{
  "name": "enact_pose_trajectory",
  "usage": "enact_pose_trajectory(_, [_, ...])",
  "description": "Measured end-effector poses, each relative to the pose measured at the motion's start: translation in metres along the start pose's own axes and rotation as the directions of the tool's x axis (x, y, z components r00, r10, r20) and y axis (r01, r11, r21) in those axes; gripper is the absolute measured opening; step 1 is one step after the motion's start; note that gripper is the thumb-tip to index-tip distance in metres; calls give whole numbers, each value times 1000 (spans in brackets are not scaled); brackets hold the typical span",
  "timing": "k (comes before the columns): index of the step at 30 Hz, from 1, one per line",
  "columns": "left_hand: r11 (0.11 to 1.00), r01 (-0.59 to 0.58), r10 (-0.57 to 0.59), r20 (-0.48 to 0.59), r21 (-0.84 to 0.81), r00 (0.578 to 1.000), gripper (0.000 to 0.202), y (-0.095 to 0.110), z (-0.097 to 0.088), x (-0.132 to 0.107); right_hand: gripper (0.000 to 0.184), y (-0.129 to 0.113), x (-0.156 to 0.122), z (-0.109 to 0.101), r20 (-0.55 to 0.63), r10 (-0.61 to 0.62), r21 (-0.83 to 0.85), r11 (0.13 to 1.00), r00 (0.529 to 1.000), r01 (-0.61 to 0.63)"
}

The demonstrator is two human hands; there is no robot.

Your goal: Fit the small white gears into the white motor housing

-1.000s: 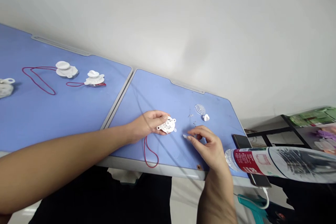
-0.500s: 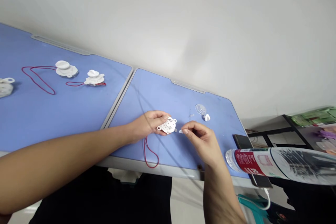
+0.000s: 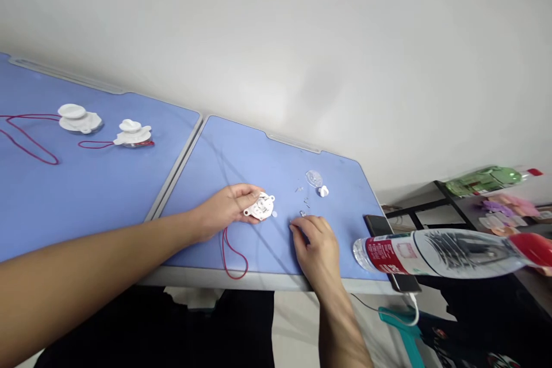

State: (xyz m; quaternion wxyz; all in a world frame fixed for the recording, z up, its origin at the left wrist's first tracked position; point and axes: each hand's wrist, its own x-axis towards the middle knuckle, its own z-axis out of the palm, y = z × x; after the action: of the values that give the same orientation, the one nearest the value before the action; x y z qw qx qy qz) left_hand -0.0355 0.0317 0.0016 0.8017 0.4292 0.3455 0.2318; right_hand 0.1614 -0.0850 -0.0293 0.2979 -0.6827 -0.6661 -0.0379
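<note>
My left hand is closed on the rim of a white round plastic housing with eyelets and small inner parts showing. A red cord loop hangs below that hand onto the table. A small pale disc lies beside the housing's right edge. My right hand rests low at the tabletop, thumb and forefinger drawn together; whatever lies between the tips is too small to make out. Just beyond its fingers are a small clear piece and tiny screws. A white knob and a clear round cover lie farther back.
On the left blue table sit two white knobbed units with red cords. A large water bottle and a black phone with a white cable are at the right edge. A shelf holds a green bottle.
My right hand has moved down to the tabletop; the small white piece that was at its fingertips no longer shows there. My left hand still holds the housing. The whole view has shifted.
</note>
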Motion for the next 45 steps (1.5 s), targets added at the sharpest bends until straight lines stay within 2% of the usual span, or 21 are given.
enact_pose_trajectory(3, [1000,7,-7,-6,16,1000,23,1,0,0,21,0,-3,3,-6,3,-36,999,1000,-4])
enact_pose_trajectory(8, [999,15,-15,-1,28,1000,22,0,-1,0,18,8,0,-4,-100,30,75,997,994,-23])
enact_pose_trajectory(13, [999,10,-11,18,37,1000,25,1,-2,0,18,29,20,-25,-199,203,79,978,959,-191])
enact_pose_trajectory(17, [999,16,-17,22,40,1000,28,0,-3,-1,22,43,50,-34,-112,251,85,966,961,-243])
enact_pose_trajectory(23, [999,7,-9,40,48,999,33,-1,-4,1,19,58,86,-12,48,166,46,985,985,-169])
enact_pose_trajectory(27, [998,19,-22,46,54,999,32,-1,-3,2,22,64,88,1,113,97,10,995,989,-99])
enact_pose_trajectory(33, [998,44,-46,33,46,998,25,0,-1,2,22,66,84,11,139,40,-10,999,989,-39])
enact_pose_trajectory(39, [998,42,-44,35,50,998,26,-2,-2,3,17,65,85,14,130,26,3,1000,991,-27])
enact_pose_trajectory(45, [998,28,-31,51,52,998,31,-4,-2,4,9,60,85,13,110,62,63,996,992,-69])
